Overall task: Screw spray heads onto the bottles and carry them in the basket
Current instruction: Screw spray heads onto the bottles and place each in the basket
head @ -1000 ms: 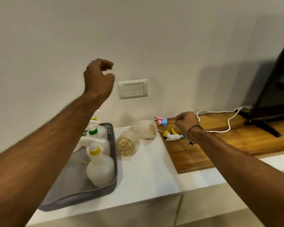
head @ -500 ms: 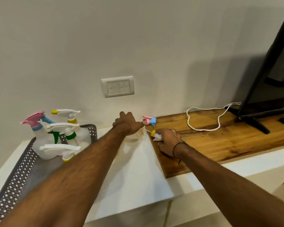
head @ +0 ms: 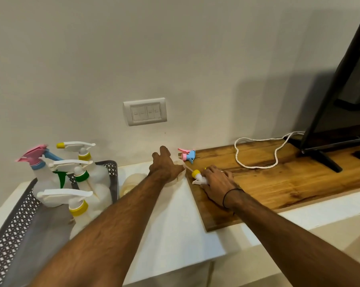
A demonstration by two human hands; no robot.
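A grey perforated basket (head: 13,222) at the left holds several translucent bottles with spray heads, one of them pink and blue (head: 36,157). Two headless bottles lie on the white counter: one (head: 131,182) beside the basket, the other (head: 178,172) under my left hand (head: 164,165), whose fingers curl over it. My right hand (head: 216,182) grips a white spray head with a yellow collar (head: 197,176) on the wooden board. A pink and blue spray head (head: 187,154) lies loose near the wall.
The wooden board (head: 278,183) covers the right side of the white counter (head: 175,224). A white cord (head: 255,152) loops on it, and a black screen on a stand (head: 340,104) is at the far right. A wall switch plate (head: 145,111) is above.
My left hand dropped from in front of the wall onto the lying bottle. My right hand closed over the yellow-collared spray head. The view shifted left and nearer to the basket.
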